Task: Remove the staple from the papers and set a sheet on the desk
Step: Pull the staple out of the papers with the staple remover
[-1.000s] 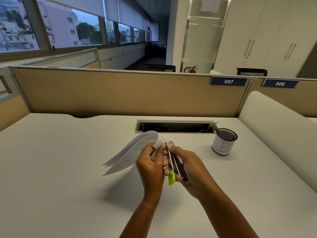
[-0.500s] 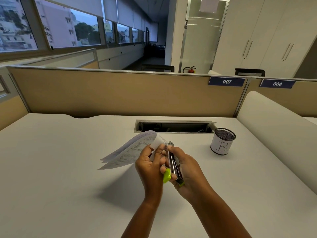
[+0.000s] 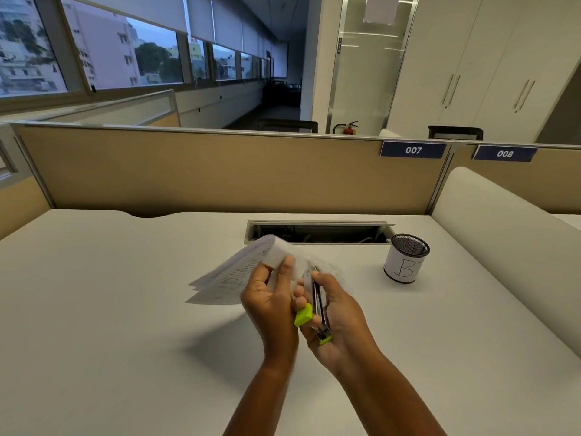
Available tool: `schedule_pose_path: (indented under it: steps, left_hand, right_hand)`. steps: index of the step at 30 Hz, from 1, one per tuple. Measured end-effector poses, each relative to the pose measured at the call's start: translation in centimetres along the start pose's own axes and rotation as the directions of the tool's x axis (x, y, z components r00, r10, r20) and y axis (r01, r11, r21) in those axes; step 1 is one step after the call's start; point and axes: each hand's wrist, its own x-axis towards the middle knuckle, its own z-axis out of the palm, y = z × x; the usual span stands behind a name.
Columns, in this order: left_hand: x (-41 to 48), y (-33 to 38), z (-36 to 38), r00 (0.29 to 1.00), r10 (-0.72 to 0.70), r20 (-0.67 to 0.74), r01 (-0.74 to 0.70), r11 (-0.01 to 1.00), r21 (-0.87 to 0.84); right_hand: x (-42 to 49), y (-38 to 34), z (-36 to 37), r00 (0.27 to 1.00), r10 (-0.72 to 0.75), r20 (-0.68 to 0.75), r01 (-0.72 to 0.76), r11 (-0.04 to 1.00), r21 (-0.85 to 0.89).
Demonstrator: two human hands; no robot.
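office cubicle with a tan partition (image 3: 220, 171) behind a pale surface (image 3: 94, 325); a cable slot (image 3: 317, 232) is cut into the surface near its far edge. both hands are raised above the surface at centre. left hand (image 3: 270, 305): fingers curled around the near corner of the papers (image 3: 232, 278), thumb and fingertips pinching them; the sheets fan away to the left and far side, blurred, clear of the surface. right hand (image 3: 338, 316): clenched around a metal and lime-green stapler tool (image 3: 316, 313), long axis running from the wrist toward the pinched corner, its far tip just beside the left fingertips. the staple itself is too small and blurred to make out; judged to lie at the pinched corner, directly ahead of the tool tip, so the coming move turns on working that tip along its own axis into the corner. no sheet lies on the surface yet. mesh pen cup (image 3: 406, 259), marked with a letter b, stands to the right, well apart from both hands; its contents cannot be seen.
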Motion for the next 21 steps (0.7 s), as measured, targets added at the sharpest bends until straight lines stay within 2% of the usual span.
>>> schedule_pose_path:
  steps: [3, 5, 9, 13, 17, 21]
  left_hand:
    - [0.6, 2.3, 1.2, 0.996, 0.089, 0.02, -0.089, 0.996, -0.012]
    - [1.0, 3.2, 1.9, 0.994, 0.096, 0.057, -0.095, 0.995, -0.026]
    - [1.6, 2.8, 2.0, 1.0, -0.005, 0.001, 0.005, 1.0, -0.016]
    - [2.0, 2.4, 1.4, 0.994, -0.105, -0.035, 0.103, 0.994, -0.043]
    - [2.6, 2.2, 0.7, 0.983, -0.178, -0.043, 0.174, 0.982, -0.078]
    - [2.9, 1.7, -0.1, 0.977, -0.206, -0.057, 0.203, 0.978, -0.051]
  right_hand:
    - [0.4, 0.9, -1.3, 0.993, 0.068, -0.101, -0.058, 0.993, 0.101]
    - [0.5, 1.2, -1.9, 0.989, 0.054, -0.14, -0.034, 0.99, 0.14]
    - [0.7, 0.4, -2.6, 0.984, -0.027, -0.174, 0.048, 0.991, 0.122]
    - [1.1, -1.1, -3.9, 0.949, -0.143, -0.28, 0.185, 0.975, 0.127]
    - [1.9, -3.1, -5.9, 0.881, -0.234, -0.412, 0.283, 0.957, 0.062]
    - [2.5, -5.6, -7.2, 0.73, -0.478, -0.488, 0.437, 0.876, -0.204]
